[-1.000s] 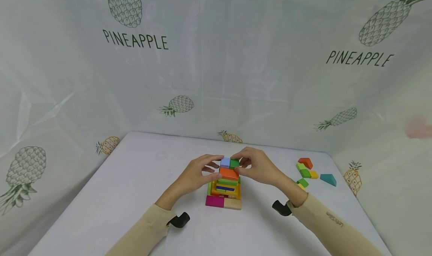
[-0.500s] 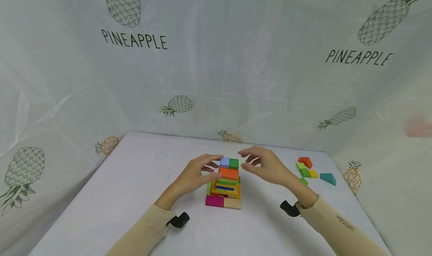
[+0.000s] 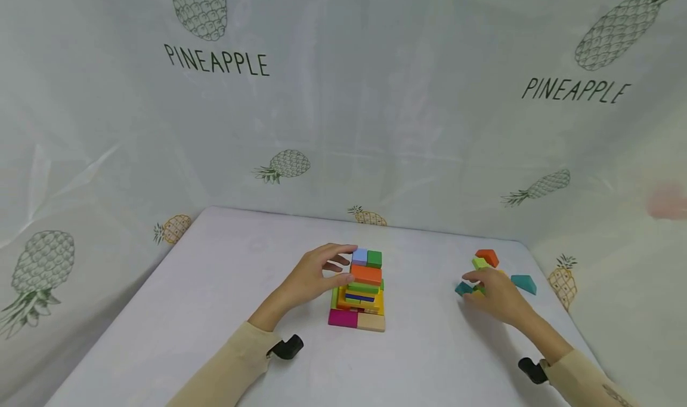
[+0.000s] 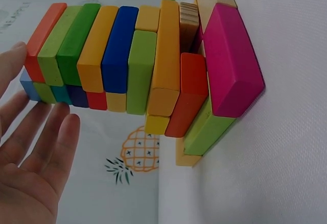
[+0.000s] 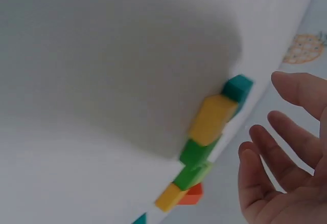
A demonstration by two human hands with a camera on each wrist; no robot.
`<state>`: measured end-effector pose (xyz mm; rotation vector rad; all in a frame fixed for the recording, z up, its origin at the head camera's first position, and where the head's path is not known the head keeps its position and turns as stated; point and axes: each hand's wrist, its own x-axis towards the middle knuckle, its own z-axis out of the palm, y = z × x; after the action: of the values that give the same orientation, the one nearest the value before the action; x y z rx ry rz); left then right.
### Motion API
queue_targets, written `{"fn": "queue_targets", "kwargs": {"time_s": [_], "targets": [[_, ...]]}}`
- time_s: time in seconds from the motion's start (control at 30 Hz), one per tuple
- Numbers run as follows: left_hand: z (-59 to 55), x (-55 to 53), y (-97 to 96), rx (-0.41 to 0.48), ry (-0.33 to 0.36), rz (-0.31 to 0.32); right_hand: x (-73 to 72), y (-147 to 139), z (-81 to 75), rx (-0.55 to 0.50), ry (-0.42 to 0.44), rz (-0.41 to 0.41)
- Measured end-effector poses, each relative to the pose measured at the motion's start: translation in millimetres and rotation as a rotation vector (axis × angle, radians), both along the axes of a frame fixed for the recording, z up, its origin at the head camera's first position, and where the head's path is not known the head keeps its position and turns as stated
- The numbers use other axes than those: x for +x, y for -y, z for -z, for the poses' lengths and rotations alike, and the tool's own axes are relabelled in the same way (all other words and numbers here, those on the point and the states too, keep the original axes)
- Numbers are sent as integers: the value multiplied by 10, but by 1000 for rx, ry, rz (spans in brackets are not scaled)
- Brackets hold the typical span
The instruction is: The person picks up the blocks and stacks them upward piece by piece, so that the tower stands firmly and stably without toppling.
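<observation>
A tower of coloured wooden blocks stands mid-table, a magenta block (image 3: 343, 318) and a natural wood block (image 3: 371, 322) at its front base. Near its top lies an orange block (image 3: 366, 274), with a light blue block (image 3: 359, 256) and a green block (image 3: 374, 258) behind. My left hand (image 3: 308, 276) is at the upper left side; in the left wrist view its thumb meets the orange-red block (image 4: 45, 42) and its extended fingers lie along the other side. My right hand (image 3: 496, 293) hovers, fingers loosely bent around nothing, over loose blocks, among them a teal block (image 5: 237, 92) and a yellow block (image 5: 212, 119).
Beyond the right hand lie a red-orange block (image 3: 487, 256) and a light green block (image 3: 480, 264). A larger teal block (image 3: 523, 283) sits further right. A pineapple-printed sheet (image 3: 376, 108) hangs behind the white table (image 3: 257, 240).
My right hand has left the green block at the tower's top and travelled right to the loose blocks. The left hand has stayed at the tower.
</observation>
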<state>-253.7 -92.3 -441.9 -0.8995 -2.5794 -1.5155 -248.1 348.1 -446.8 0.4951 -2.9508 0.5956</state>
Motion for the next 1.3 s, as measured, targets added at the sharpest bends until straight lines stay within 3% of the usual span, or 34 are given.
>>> {"fn": "queue_targets", "kwargs": {"time_s": [0.27, 0.7, 0.83, 1.03, 1.17, 1.3], "targets": [[-4, 13, -2, -9, 12, -16, -71, -106, 199, 18, 23, 16], [-35, 26, -7, -2, 13, -10, -127, -78, 237, -17, 22, -14], [-31, 19, -1, -6, 9, -6, -56, 100, 85, -45, -17, -44], [-10, 9, -10, 5, 11, -2, 143, 609, -362, -181, -149, -181], [8, 3, -11, 8, 10, -6, 253, 1024, -627, -209, -174, -264], [22, -16, -13, 22, 9, 11, 298, 1374, -784, -207, -168, -323]]}}
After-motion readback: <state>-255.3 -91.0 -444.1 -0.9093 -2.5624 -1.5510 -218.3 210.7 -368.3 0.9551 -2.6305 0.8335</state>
